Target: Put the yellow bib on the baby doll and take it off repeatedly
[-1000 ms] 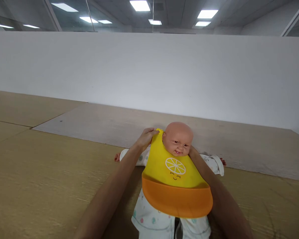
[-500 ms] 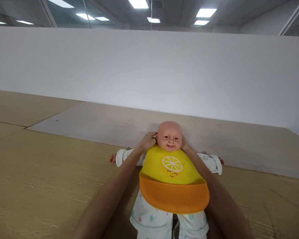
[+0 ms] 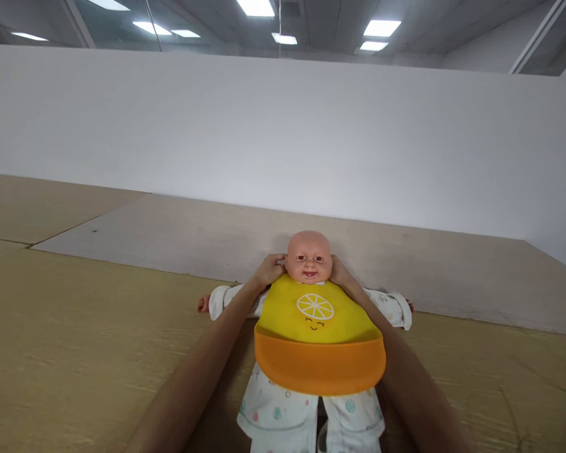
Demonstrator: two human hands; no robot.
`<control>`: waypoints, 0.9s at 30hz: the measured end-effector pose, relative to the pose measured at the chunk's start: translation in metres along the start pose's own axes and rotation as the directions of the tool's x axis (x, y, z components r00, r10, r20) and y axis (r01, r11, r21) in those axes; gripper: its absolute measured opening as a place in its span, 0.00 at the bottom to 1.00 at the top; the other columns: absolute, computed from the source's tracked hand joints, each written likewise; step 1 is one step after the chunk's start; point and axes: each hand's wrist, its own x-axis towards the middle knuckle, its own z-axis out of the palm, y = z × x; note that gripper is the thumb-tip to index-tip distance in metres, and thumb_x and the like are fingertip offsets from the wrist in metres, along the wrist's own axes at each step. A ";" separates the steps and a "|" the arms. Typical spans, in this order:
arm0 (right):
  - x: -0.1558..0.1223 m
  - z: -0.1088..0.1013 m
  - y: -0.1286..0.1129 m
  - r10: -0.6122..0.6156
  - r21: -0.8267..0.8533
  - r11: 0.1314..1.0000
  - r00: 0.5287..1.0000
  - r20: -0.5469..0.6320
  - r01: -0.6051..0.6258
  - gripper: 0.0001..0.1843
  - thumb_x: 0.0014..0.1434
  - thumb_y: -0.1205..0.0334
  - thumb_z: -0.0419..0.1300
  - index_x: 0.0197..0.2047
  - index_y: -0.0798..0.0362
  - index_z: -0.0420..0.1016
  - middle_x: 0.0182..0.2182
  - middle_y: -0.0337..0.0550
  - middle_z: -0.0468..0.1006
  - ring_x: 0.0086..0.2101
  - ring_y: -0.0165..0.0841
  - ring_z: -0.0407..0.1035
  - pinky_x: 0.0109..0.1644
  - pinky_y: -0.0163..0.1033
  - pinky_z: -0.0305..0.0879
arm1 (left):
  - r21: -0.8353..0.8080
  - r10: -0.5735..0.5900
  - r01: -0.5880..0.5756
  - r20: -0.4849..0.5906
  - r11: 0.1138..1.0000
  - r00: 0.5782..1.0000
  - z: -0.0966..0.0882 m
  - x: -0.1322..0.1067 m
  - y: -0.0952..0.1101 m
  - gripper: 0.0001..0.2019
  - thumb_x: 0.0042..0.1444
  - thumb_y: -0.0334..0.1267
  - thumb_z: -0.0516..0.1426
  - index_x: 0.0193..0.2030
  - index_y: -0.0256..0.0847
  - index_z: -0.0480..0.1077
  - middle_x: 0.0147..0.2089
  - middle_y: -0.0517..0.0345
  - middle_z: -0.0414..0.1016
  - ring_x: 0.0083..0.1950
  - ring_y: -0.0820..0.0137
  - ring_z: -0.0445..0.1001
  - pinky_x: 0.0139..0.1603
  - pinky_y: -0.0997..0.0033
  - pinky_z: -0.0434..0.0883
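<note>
A baby doll [image 3: 309, 257] in white patterned pyjamas lies on its back on a tan surface, arms spread. A yellow bib [image 3: 314, 314] with a lemon-slice drawing and an orange catch pocket covers its chest. My left hand [image 3: 268, 270] is curled at the left side of the doll's neck, fingers closed on the bib's neck strap. My right hand [image 3: 342, 274] is at the right side of the neck, partly hidden behind the head and bib, fingers bent towards the strap.
The tan wood-grain surface [image 3: 75, 352] stretches left and right of the doll. A greyer panel [image 3: 179, 236] lies behind the doll's head. A white partition wall [image 3: 283, 138] rises beyond it.
The doll's head has straightened from tilted to facing me. The bib has come up under the chin, and both hands have moved in behind the neck.
</note>
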 end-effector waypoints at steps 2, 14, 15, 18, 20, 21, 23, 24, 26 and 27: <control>-0.001 -0.002 -0.001 0.004 0.002 1.000 1.000 -0.001 -0.004 0.17 0.47 0.58 0.64 0.39 0.59 0.78 0.39 0.51 0.81 0.45 0.45 0.71 0.46 0.45 0.70 | -0.001 -0.020 0.020 -0.016 1.000 1.000 -0.001 0.000 -0.002 0.18 0.38 0.30 0.54 0.37 0.38 0.79 0.28 0.57 0.80 0.27 0.67 0.72 0.27 0.72 0.67; -0.009 -0.008 -0.014 -0.097 -0.100 0.991 0.995 -0.038 0.093 0.23 0.48 0.59 0.61 0.46 0.61 0.77 0.47 0.56 0.78 0.46 0.47 0.72 0.49 0.46 0.69 | 0.210 0.084 -0.062 -0.101 0.976 0.991 -0.005 0.004 -0.004 0.22 0.41 0.31 0.56 0.46 0.39 0.78 0.44 0.55 0.82 0.44 0.57 0.76 0.41 0.67 0.71; -0.011 -0.009 -0.014 -0.118 -0.138 0.984 0.992 -0.046 0.111 0.24 0.48 0.60 0.61 0.48 0.61 0.76 0.47 0.56 0.78 0.46 0.46 0.72 0.48 0.45 0.69 | 0.212 0.093 -0.070 -0.101 0.975 0.991 -0.005 0.004 -0.004 0.22 0.41 0.32 0.56 0.46 0.39 0.78 0.45 0.56 0.81 0.45 0.57 0.76 0.43 0.67 0.70; -0.013 -0.012 -0.013 -0.119 -0.214 0.971 0.991 -0.060 0.104 0.23 0.47 0.62 0.60 0.47 0.61 0.76 0.46 0.56 0.79 0.44 0.46 0.73 0.45 0.43 0.69 | 0.209 0.091 -0.069 -0.100 0.976 0.991 -0.006 0.005 -0.005 0.21 0.42 0.34 0.58 0.46 0.39 0.78 0.45 0.56 0.81 0.46 0.57 0.76 0.44 0.67 0.70; -0.012 -0.015 -0.012 -0.082 -0.208 0.975 0.996 -0.038 0.072 0.20 0.47 0.64 0.58 0.45 0.60 0.77 0.43 0.54 0.80 0.43 0.45 0.73 0.43 0.41 0.69 | 0.206 0.068 -0.046 -0.101 0.978 0.993 -0.007 0.006 -0.007 0.22 0.41 0.35 0.59 0.46 0.39 0.78 0.42 0.56 0.82 0.44 0.57 0.76 0.41 0.68 0.71; -0.012 -0.017 -0.013 -0.058 -0.195 0.979 0.998 -0.023 0.052 0.18 0.47 0.65 0.57 0.43 0.59 0.78 0.42 0.53 0.80 0.42 0.44 0.73 0.42 0.41 0.69 | 0.206 0.052 -0.031 -0.097 0.978 0.994 -0.008 0.006 -0.008 0.22 0.41 0.35 0.60 0.47 0.39 0.78 0.40 0.56 0.82 0.43 0.57 0.77 0.40 0.68 0.71; -0.011 -0.022 -0.015 -0.009 -0.167 0.986 1.000 0.012 0.011 0.16 0.45 0.68 0.56 0.38 0.58 0.78 0.39 0.50 0.81 0.41 0.43 0.72 0.41 0.39 0.68 | 0.215 0.027 -0.008 -0.083 0.977 0.996 -0.009 0.007 -0.010 0.23 0.40 0.36 0.60 0.48 0.39 0.77 0.36 0.56 0.82 0.40 0.58 0.77 0.36 0.69 0.70; -0.011 -0.024 -0.017 0.008 -0.154 0.988 1.000 0.026 -0.004 0.15 0.43 0.70 0.55 0.36 0.57 0.78 0.37 0.49 0.81 0.40 0.42 0.72 0.41 0.39 0.68 | 0.219 0.020 -0.004 -0.074 0.976 0.997 -0.009 0.007 -0.011 0.23 0.40 0.37 0.61 0.48 0.39 0.77 0.34 0.57 0.81 0.38 0.59 0.76 0.35 0.70 0.70; -0.013 -0.030 -0.021 0.022 -0.131 0.991 0.999 0.046 -0.016 0.14 0.41 0.71 0.54 0.32 0.57 0.76 0.36 0.48 0.81 0.38 0.39 0.72 0.39 0.37 0.67 | 0.217 0.024 -0.008 -0.067 0.976 0.997 -0.009 0.007 -0.011 0.22 0.40 0.37 0.61 0.46 0.38 0.77 0.34 0.57 0.81 0.36 0.61 0.76 0.33 0.71 0.69; -0.015 -0.032 -0.024 0.023 -0.119 0.993 0.998 0.055 -0.017 0.13 0.41 0.71 0.54 0.31 0.57 0.76 0.35 0.47 0.80 0.37 0.38 0.72 0.39 0.37 0.67 | 0.207 0.025 -0.010 -0.071 0.978 0.997 -0.009 0.007 -0.010 0.21 0.40 0.37 0.61 0.45 0.38 0.77 0.34 0.56 0.81 0.36 0.61 0.76 0.33 0.71 0.68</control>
